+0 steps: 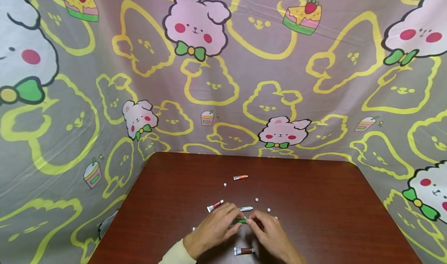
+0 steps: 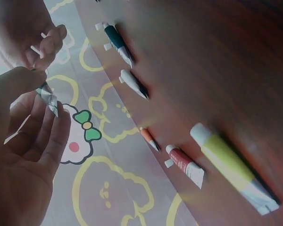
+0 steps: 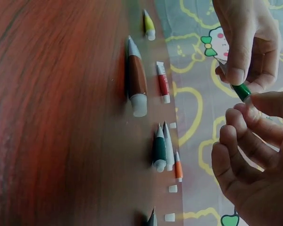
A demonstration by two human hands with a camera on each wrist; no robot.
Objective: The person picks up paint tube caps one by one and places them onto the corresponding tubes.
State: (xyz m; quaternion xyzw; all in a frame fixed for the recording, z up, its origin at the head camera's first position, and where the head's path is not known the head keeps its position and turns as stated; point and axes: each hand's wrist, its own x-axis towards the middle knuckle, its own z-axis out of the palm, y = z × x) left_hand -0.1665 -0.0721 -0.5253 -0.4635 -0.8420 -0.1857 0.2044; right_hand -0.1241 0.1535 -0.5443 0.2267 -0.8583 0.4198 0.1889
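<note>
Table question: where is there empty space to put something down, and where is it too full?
The table is bare on its right side and its left side, out to the cloth walls, and along the back past the orange tube. It is crowded in the middle front: both hands hold a green tube there, with other tubes and small white caps around them.

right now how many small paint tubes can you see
7: green one pinched by left hand and right hand; brown, red, yellow, dark green, white, orange on the wooden table. Another may be cut off.
</note>
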